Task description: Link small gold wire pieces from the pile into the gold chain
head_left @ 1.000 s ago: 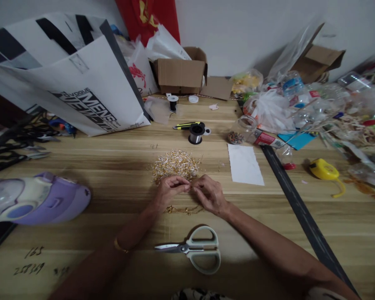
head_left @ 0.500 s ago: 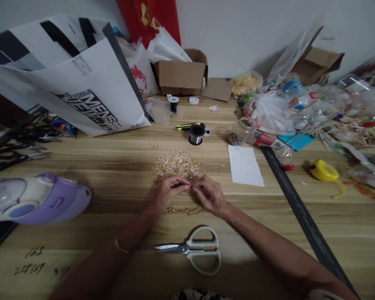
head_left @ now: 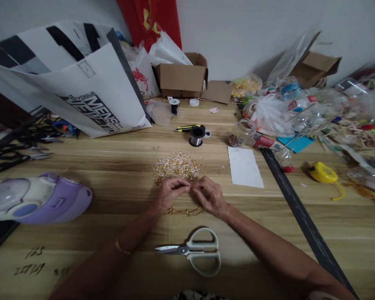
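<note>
My left hand (head_left: 172,192) and my right hand (head_left: 208,195) meet fingertip to fingertip at the near edge of a tangled heap of gold and clear beaded strands (head_left: 176,166). Both are closed in a pinch. Whatever lies between the fingertips is too small to make out. Just below the hands a gold chain (head_left: 184,211) stretches across the wooden table (head_left: 125,196). Nearer to me lie scissors with pale handles (head_left: 203,251), their blades pointing left.
Behind the heap stand a spool of silvery wire (head_left: 196,136) and a yellow-black cutter (head_left: 187,128). White paper (head_left: 245,166), a bead jar (head_left: 241,132) and a yellow tape measure (head_left: 323,172) are on the right. At left sit a purple-white object (head_left: 59,198) and a large paper bag (head_left: 96,91).
The view has shifted very slightly, so the background sits a little lower. Both hands keep their pinch in almost the same place.
</note>
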A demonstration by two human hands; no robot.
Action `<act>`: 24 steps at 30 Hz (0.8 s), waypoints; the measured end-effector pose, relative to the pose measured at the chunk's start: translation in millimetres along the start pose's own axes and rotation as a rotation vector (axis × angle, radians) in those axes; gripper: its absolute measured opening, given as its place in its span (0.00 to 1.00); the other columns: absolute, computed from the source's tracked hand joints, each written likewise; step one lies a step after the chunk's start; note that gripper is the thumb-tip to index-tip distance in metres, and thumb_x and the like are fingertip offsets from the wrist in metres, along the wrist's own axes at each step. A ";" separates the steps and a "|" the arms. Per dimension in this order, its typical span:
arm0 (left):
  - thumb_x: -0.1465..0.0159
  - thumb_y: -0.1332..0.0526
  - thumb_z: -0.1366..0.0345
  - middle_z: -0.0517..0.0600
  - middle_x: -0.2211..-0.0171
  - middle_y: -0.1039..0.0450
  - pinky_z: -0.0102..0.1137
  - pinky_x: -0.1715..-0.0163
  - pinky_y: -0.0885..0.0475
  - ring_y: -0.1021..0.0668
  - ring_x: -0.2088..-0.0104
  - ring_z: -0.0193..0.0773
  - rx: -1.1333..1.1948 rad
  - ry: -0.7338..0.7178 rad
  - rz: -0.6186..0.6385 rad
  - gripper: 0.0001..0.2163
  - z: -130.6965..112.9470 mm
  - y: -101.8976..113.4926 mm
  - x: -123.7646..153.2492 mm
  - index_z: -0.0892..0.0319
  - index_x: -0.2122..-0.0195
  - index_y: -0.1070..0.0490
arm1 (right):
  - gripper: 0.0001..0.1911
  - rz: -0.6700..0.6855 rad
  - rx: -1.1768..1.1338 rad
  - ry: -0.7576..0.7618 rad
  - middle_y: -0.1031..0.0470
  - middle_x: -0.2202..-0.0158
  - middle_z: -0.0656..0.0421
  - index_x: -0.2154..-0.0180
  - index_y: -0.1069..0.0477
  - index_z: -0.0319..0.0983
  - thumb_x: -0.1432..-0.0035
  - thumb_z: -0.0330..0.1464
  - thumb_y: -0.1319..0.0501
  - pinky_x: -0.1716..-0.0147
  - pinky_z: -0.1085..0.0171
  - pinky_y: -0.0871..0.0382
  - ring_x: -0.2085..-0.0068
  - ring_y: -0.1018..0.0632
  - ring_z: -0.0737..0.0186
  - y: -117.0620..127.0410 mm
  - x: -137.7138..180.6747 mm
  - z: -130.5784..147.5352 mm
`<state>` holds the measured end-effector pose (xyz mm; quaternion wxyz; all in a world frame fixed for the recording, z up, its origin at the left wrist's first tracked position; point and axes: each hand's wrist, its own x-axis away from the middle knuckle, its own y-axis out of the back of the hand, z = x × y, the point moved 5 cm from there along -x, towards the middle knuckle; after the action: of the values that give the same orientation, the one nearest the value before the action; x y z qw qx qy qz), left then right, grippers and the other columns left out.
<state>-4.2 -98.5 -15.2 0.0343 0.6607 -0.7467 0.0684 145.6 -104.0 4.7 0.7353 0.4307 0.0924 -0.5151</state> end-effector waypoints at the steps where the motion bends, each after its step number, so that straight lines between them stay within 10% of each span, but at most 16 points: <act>1: 0.52 0.31 0.66 0.49 0.74 0.23 0.27 0.68 0.30 0.24 0.72 0.34 0.001 -0.005 -0.001 0.07 0.0 0.1 0.1 0.63 0.73 0.24 | 0.03 0.000 0.003 0.000 0.28 0.68 0.55 0.63 0.33 0.39 0.39 0.28 0.45 0.68 0.63 0.30 0.66 0.26 0.62 -0.2 0.2 -0.3; 24: 0.53 0.31 0.64 0.48 0.75 0.23 0.30 0.67 0.27 0.22 0.72 0.36 0.047 0.101 0.003 0.08 4.6 -0.1 -0.8 0.62 0.73 0.25 | 0.04 0.003 0.010 0.006 0.27 0.67 0.55 0.63 0.33 0.40 0.38 0.29 0.46 0.67 0.63 0.30 0.65 0.26 0.61 0.5 0.4 0.5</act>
<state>-3.8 -98.4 -19.8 0.0566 0.6559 -0.7432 0.1193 146.1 -104.5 5.0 0.7337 0.4361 0.0914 -0.5129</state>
